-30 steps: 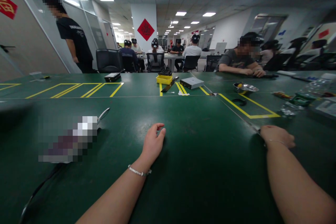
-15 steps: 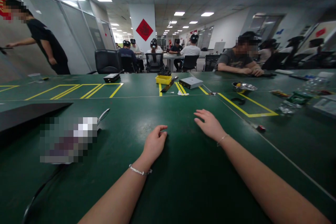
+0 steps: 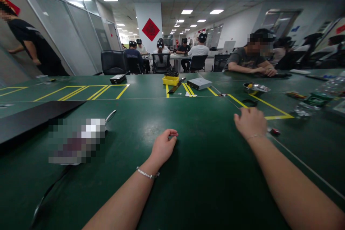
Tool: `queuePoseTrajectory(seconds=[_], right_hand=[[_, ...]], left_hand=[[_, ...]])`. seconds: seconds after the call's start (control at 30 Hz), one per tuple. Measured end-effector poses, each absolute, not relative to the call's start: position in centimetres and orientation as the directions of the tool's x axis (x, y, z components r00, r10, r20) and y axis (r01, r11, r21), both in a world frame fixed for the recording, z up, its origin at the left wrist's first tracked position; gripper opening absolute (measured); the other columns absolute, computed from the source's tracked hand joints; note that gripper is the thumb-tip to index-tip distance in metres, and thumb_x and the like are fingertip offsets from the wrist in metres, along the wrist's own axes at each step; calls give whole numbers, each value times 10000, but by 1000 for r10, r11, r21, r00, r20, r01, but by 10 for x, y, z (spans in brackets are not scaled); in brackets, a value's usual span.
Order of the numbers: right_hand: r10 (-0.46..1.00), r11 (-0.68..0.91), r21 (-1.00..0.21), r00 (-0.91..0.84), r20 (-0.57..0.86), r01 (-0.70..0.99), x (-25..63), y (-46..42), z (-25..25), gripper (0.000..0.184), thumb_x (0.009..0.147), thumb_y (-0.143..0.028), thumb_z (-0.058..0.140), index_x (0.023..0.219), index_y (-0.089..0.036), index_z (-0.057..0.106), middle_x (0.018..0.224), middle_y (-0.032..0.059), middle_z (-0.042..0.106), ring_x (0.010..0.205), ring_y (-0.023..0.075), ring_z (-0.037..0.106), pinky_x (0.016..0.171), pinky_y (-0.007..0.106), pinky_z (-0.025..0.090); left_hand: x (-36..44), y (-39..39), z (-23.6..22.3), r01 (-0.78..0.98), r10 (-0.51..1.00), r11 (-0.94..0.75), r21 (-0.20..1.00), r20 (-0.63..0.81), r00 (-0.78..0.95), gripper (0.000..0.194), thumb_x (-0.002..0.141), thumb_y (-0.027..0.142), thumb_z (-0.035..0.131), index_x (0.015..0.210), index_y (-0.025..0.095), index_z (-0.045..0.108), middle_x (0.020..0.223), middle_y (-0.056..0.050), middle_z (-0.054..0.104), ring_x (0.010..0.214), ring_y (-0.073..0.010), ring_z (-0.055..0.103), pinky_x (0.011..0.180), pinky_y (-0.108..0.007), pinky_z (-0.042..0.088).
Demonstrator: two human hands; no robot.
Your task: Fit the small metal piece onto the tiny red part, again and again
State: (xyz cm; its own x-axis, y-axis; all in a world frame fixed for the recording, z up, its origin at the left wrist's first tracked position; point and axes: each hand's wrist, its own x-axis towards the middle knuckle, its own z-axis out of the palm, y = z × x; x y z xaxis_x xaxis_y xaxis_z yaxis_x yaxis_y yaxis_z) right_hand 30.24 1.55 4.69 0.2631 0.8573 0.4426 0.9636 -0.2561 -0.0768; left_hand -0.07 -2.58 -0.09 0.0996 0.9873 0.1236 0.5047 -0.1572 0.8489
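My left hand (image 3: 164,146) rests on the green table (image 3: 205,172), thumb and forefinger slightly apart and nothing between them. A beaded bracelet (image 3: 145,173) circles that wrist. Over to the right, my right hand (image 3: 250,122) is held over the table with its thumb out to the side. Its fingertips point away from me and are partly hidden, and I see no object in it. Just beyond them lies a black curved band (image 3: 250,102). A small red and dark object (image 3: 275,131) lies close to its right side.
On the left lie a blurred-out device (image 3: 78,143) with a cable and a black panel (image 3: 40,115). Farther back are a yellow bin (image 3: 170,81), a grey box (image 3: 199,83), a metal bowl (image 3: 257,88) and a plastic bottle (image 3: 320,97). A person (image 3: 250,54) sits across.
My right hand has moved right, toward the black band and the red object. The left hand stays in place with its fingers curled a little more. The view has shifted slightly.
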Motion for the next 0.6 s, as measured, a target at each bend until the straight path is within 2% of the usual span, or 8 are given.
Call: queuePoseTrajectory(seconds=[0.1,0.17,0.23,0.4,0.6], right_hand=[[705,-627,-154,640,305,764,360,13,36,563,750,-473,358,1141,-73,422,1093,268,367,1053,313,346,748,420,316],[622,-738,-188,762,182,648,382,11,26,643,721,-532,355,1187,-91,380,1119,266,337,1052,330,337,709,419,327],[606,-764,-193,787,114,616,391,12,18,644,730,-522,324,1207,-91,364,1134,258,327,1044,348,334,684,414,336],[696,-695,-161,712,94,701,393,18,11,470,797,-256,205,1149,-54,441,1122,242,357,1005,308,385,699,377,339],[642,-733,-176,754,138,657,398,19,10,453,775,-260,294,1146,-39,430,1102,229,399,1000,307,396,710,361,361]], left_hand=[[-1,-25,-2,497,986,-165,852,134,98,210,741,233,427,915,215,542,870,-6,639,783,-130,578,688,-244,426],[-1,-25,-2,500,985,-171,849,135,107,207,739,231,427,911,216,540,852,-2,640,779,-130,577,691,-247,425],[0,-24,-3,502,984,-177,847,138,114,209,735,222,427,912,215,538,847,-1,638,775,-127,577,697,-246,422],[0,-23,-3,507,984,-174,844,131,120,209,729,208,426,905,221,538,848,6,636,800,-124,574,707,-239,414],[0,-25,-1,518,985,-170,838,124,122,205,731,224,429,903,223,542,856,8,636,778,-122,573,701,-240,412]])
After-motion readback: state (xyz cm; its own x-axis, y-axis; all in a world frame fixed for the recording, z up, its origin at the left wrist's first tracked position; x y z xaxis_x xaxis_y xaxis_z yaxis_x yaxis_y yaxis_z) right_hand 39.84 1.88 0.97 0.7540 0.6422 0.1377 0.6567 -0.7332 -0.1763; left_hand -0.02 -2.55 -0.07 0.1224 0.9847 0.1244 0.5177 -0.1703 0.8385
